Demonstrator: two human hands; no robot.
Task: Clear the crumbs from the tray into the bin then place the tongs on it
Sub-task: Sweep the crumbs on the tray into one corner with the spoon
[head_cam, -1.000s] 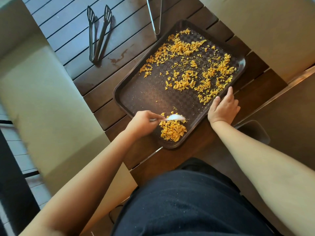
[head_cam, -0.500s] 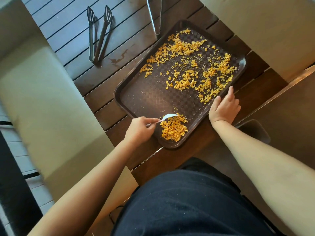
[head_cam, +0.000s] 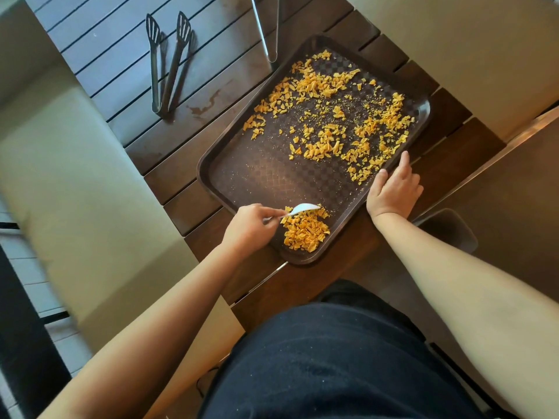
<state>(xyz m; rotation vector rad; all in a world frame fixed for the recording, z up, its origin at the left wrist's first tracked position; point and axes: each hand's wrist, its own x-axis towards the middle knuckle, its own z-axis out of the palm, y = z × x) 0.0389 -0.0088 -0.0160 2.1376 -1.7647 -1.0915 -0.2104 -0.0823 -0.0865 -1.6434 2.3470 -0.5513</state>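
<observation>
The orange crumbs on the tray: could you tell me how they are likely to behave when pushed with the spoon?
The crumbs look small, dry and separate, so they probably slide easily and scatter rather than clump. Being thin flakes, they may break further. The tray's raised rim should contain them while the spoon in the left hand pushes.

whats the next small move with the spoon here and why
Probably reach the spoon out to the scattered crumbs and drag another batch back to the pile. Most crumbs lie on the tray's far half, only one pile sits at the near corner, and the right hand rests on the edge.
</observation>
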